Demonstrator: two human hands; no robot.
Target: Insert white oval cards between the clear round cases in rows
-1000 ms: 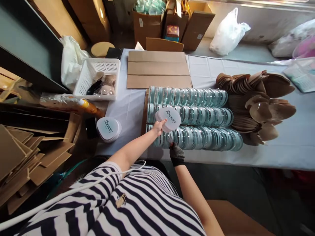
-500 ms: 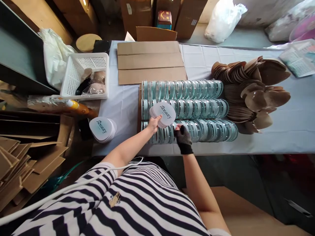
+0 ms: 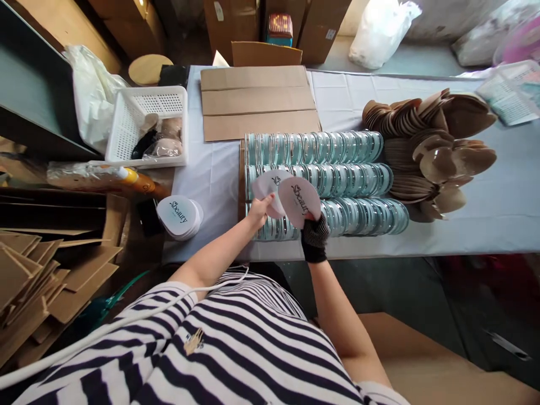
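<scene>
Already the right hand (image 3: 315,235)'s grip is pinching one card (image 3: 298,198); the left hand (image 3: 259,212) is clasping the remaining stack (image 3: 265,183), both above the clear rows (image 3: 354,216); another pile (image 3: 177,218) is lying untouched on the surface (image 3: 215,185).

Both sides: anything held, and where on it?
Left grip: white printed cards, pinched at the near edge, thumb on top. Gloved right grip: rounded printed card, at its lower-right edge in the picture.
</scene>
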